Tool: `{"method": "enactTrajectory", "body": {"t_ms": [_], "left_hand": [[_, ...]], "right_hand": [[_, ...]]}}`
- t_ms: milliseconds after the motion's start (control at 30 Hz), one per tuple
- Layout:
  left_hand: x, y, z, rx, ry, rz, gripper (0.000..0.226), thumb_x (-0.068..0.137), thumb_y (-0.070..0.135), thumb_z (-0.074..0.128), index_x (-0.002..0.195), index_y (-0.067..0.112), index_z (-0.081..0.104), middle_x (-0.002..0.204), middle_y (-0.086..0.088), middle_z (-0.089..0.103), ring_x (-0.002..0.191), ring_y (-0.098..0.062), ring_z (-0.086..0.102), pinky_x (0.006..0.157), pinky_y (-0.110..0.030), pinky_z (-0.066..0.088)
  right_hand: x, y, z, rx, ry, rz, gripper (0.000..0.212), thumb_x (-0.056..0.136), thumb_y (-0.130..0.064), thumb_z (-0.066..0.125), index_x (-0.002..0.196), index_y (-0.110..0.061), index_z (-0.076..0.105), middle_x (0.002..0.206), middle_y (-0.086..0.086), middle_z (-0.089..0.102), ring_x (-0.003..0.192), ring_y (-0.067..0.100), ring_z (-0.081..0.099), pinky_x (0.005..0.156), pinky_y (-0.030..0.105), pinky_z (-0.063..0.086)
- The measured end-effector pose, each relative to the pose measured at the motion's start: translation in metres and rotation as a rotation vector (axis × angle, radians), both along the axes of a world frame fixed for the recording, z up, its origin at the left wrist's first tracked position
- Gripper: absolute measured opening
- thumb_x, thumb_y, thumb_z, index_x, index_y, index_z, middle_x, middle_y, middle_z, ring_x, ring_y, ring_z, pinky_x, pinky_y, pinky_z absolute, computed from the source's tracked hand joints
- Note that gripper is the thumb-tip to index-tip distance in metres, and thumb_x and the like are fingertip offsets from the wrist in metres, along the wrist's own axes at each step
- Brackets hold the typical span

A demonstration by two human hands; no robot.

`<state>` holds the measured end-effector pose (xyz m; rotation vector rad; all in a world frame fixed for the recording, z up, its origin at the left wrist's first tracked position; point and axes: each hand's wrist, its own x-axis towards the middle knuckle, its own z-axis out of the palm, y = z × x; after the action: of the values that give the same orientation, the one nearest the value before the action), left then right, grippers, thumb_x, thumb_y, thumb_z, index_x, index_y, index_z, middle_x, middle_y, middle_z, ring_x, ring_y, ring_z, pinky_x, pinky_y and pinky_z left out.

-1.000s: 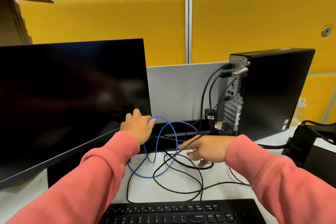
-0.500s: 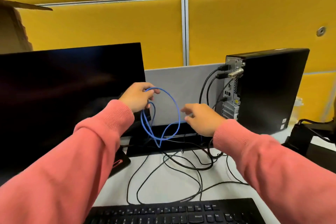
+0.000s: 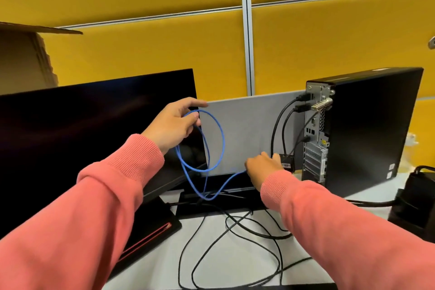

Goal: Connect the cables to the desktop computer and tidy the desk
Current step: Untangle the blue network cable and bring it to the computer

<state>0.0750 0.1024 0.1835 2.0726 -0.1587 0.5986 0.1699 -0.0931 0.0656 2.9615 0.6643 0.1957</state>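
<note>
Above the desk (image 3: 235, 261), your left hand (image 3: 173, 125) grips round loops of thin blue cable (image 3: 213, 139), hanging downward. Your right hand (image 3: 263, 167) pinches its level tail beside the upright black desktop computer (image 3: 367, 129).

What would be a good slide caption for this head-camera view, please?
Left hand holds up a looped blue cable while the right hand grips its other end beside the desktop computer.

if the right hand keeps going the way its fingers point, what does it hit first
Probably the small black adapter hanging on the black cables just beyond the right hand, then the computer's rear panel. Depth is unclear, so the hand may already touch it.
</note>
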Motion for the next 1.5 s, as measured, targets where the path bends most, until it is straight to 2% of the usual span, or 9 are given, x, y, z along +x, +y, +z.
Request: {"method": "enactTrajectory", "body": {"t_ms": [133,367,567,733,1067,1233,1333,1433,1500], "left_hand": [[0.009,0.005,-0.011,0.146,-0.011,0.076,0.036,0.103,0.003,0.051,0.122,0.027,0.069,0.091,-0.004,0.070,0.066,-0.007,0.061,0.066,-0.024,0.050],[0.022,-0.008,-0.050,0.463,-0.080,0.136,0.029,0.103,0.012,0.056,0.129,0.018,0.067,0.100,0.005,0.066,0.092,-0.012,0.065,0.089,-0.028,0.052],[0.040,-0.016,-0.092,0.529,-0.073,0.090,0.033,0.100,0.015,0.062,0.133,0.013,0.063,0.109,-0.001,0.064,0.098,-0.016,0.060,0.094,-0.029,0.046],[0.058,-0.023,-0.142,0.547,0.074,0.097,0.029,0.100,0.025,0.062,0.128,0.016,0.064,0.109,0.003,0.061,0.097,-0.016,0.060,0.094,-0.036,0.050],[0.072,-0.033,-0.192,1.012,0.376,0.297,0.030,0.106,0.041,0.043,0.114,0.024,0.067,0.118,-0.007,0.068,0.109,-0.034,0.066,0.085,-0.040,0.053],[0.070,-0.043,-0.193,1.202,0.547,0.106,0.046,0.109,0.035,0.031,0.154,0.027,0.037,0.138,-0.010,0.058,0.122,-0.038,0.060,0.094,-0.045,0.051],[0.058,-0.052,-0.166,1.121,0.641,-0.068,0.047,0.108,0.031,0.036,0.155,0.027,0.035,0.138,-0.013,0.060,0.119,-0.037,0.062,0.094,-0.041,0.051],[0.049,-0.057,-0.133,0.852,0.677,-0.221,0.036,0.105,0.026,0.045,0.138,0.016,0.057,0.121,-0.007,0.070,0.075,-0.023,0.074,0.060,-0.028,0.054],[0.047,-0.059,-0.117,0.599,0.692,-0.299,0.037,0.105,0.024,0.048,0.141,0.019,0.054,0.126,0.002,0.068,0.063,-0.020,0.074,0.044,-0.022,0.047]], "right_hand": [[0.002,-0.005,0.021,0.296,-0.119,-0.044,0.023,0.098,-0.003,0.047,0.114,-0.012,0.061,0.109,0.013,0.063,0.091,0.037,0.062,0.071,0.040,0.043],[0.011,-0.004,0.065,0.891,-0.232,0.095,0.023,0.104,-0.036,0.047,0.092,-0.022,0.061,0.084,0.003,0.070,0.079,0.029,0.067,0.073,0.044,0.057],[0.006,-0.023,0.119,1.192,-0.361,0.231,0.026,0.100,-0.026,0.056,0.083,-0.013,0.070,0.068,0.000,0.062,0.066,0.019,0.054,0.060,0.031,0.036],[0.003,-0.044,0.152,1.529,-0.051,0.180,0.028,0.101,-0.024,0.058,0.079,-0.016,0.073,0.051,-0.019,0.048,0.052,0.003,0.041,0.052,0.021,0.031],[0.008,-0.067,0.129,2.027,0.625,0.024,0.024,0.107,-0.019,0.043,0.098,-0.007,0.063,0.043,-0.011,0.030,0.031,0.004,0.023,0.031,0.019,0.019],[0.008,-0.061,0.092,2.221,0.829,-0.057,0.022,0.108,-0.019,0.043,0.103,-0.008,0.061,0.046,-0.008,0.029,0.032,0.005,0.023,0.032,0.019,0.018],[0.006,-0.057,0.083,2.275,0.874,-0.059,0.022,0.108,-0.020,0.043,0.105,-0.008,0.061,0.048,-0.007,0.030,0.035,0.005,0.024,0.033,0.019,0.018],[0.003,-0.054,0.087,2.293,0.887,-0.036,0.022,0.107,-0.020,0.043,0.103,-0.008,0.061,0.046,-0.007,0.031,0.033,0.005,0.025,0.034,0.019,0.018],[0.000,-0.052,0.094,2.304,0.887,-0.011,0.022,0.106,-0.020,0.043,0.100,-0.007,0.061,0.047,-0.007,0.032,0.033,0.006,0.026,0.034,0.019,0.018]]}}
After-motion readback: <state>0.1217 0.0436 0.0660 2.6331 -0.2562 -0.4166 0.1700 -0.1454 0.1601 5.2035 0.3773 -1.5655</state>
